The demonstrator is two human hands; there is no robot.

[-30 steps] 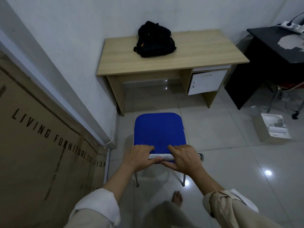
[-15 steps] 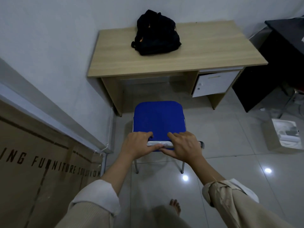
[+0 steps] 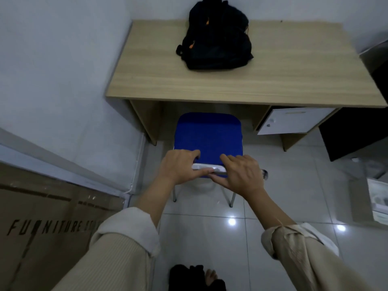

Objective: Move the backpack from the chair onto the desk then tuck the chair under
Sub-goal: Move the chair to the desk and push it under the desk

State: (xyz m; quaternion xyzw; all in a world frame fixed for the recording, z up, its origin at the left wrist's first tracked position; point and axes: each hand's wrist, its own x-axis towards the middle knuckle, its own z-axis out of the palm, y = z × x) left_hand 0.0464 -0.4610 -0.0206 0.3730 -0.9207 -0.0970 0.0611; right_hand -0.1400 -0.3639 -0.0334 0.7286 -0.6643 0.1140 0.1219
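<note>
A black backpack (image 3: 216, 38) with orange zip pulls lies on the wooden desk (image 3: 241, 85), near its back edge. The blue-seated chair (image 3: 209, 134) with metal legs stands on the tiles, its front edge just under the desk's front rim. My left hand (image 3: 181, 165) and my right hand (image 3: 241, 175) both grip the top of the chair's backrest, close together, thumbs on the near side.
A white wall runs along the left. A large cardboard box (image 3: 42, 227) with printed letters stands at the lower left. The desk has a white drawer unit (image 3: 294, 120) on its right. A black table (image 3: 361, 131) and a small box (image 3: 375, 198) are at the right.
Both hands have pushed the chair forward toward the desk. Its seat front now reaches the desk's edge. I have stepped closer as well.
</note>
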